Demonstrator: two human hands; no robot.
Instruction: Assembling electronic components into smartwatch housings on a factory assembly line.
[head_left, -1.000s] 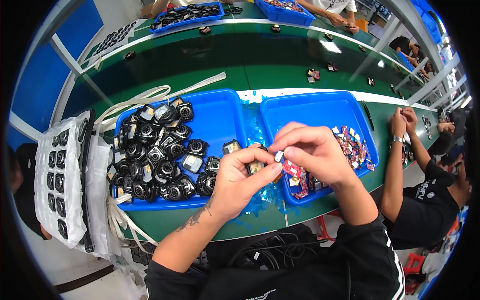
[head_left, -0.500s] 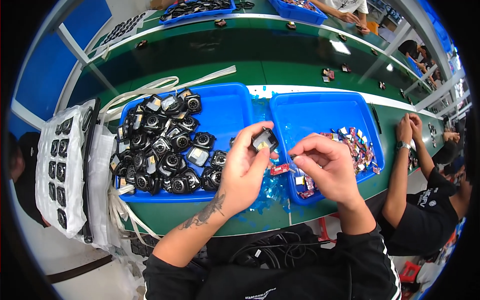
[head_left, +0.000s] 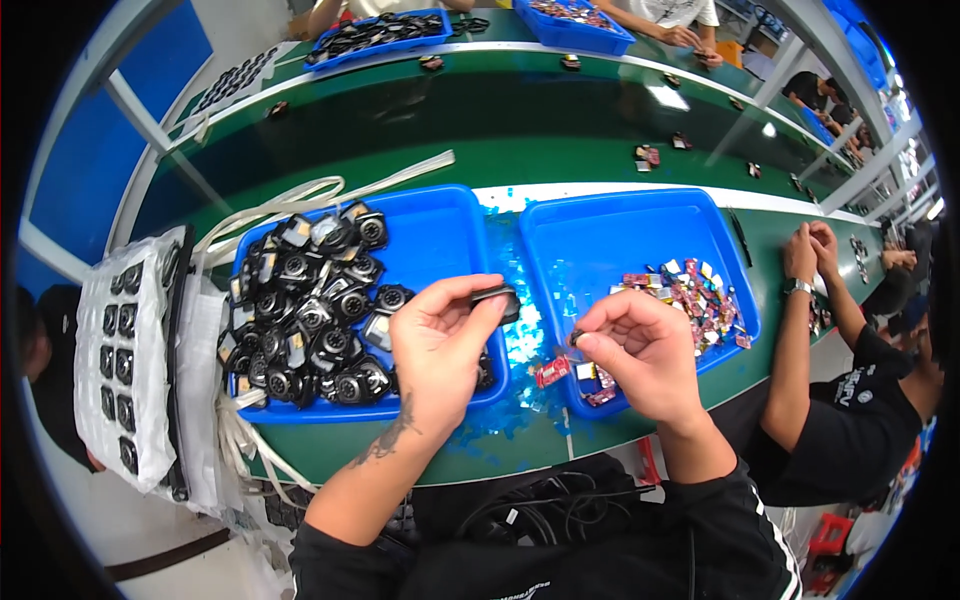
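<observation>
Left grip (head_left: pixel 438 338) snug on black casing (head_left: pixel 509 303), right grip (head_left: pixel 643 345) tight on tiny dark part (head_left: pixel 577 339)

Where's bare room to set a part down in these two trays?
Left tray: the upper right, between the black cases and its right wall. Right tray: the far side, beyond the red boards. Crowded: left tray's left side, right tray's lower right.

R hand (head_left: pixel 640 345) clr fwd-L over tray (head_left: pixel 590 235), parts pile (head_left: pixel 705 305) blocks R.
</observation>
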